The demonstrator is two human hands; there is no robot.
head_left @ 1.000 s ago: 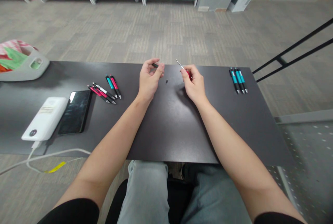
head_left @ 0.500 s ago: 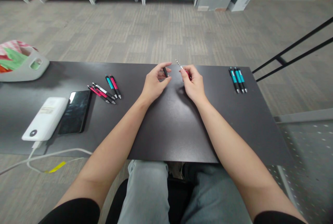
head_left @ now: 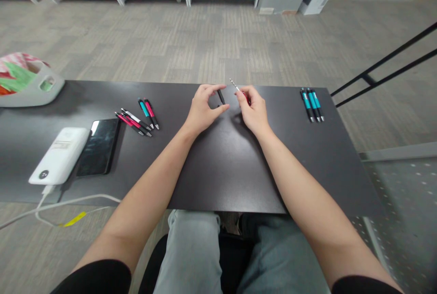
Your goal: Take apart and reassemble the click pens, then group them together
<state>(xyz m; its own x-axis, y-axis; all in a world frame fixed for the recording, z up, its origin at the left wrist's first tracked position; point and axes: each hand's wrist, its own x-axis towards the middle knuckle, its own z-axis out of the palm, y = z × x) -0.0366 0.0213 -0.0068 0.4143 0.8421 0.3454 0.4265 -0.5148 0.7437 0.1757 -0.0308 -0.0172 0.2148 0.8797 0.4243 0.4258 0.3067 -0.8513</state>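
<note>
My left hand (head_left: pixel 204 108) holds a short black pen barrel (head_left: pixel 221 97) end to end between thumb and forefinger. Level with it on the right, my right hand (head_left: pixel 253 108) is closed around a red pen part (head_left: pixel 247 98), mostly hidden by the fingers. A thin pale stem with a metallic tip (head_left: pixel 233 83) sticks out of that part, up and to the left. The two pieces are apart, both held above the dark table (head_left: pixel 228 171).
Several pink, white and teal pens (head_left: pixel 133 122) lie to the left, by a black phone (head_left: pixel 99 147) and a white power bank (head_left: pixel 59 155) with a cable. Three teal pens (head_left: pixel 312 105) line up at right. A white basket (head_left: pixel 51 87) stands far left.
The black barrel has turned and shifted slightly right in my left hand, whose thumb and forefinger are now spread to its two ends. My right hand has barely moved.
</note>
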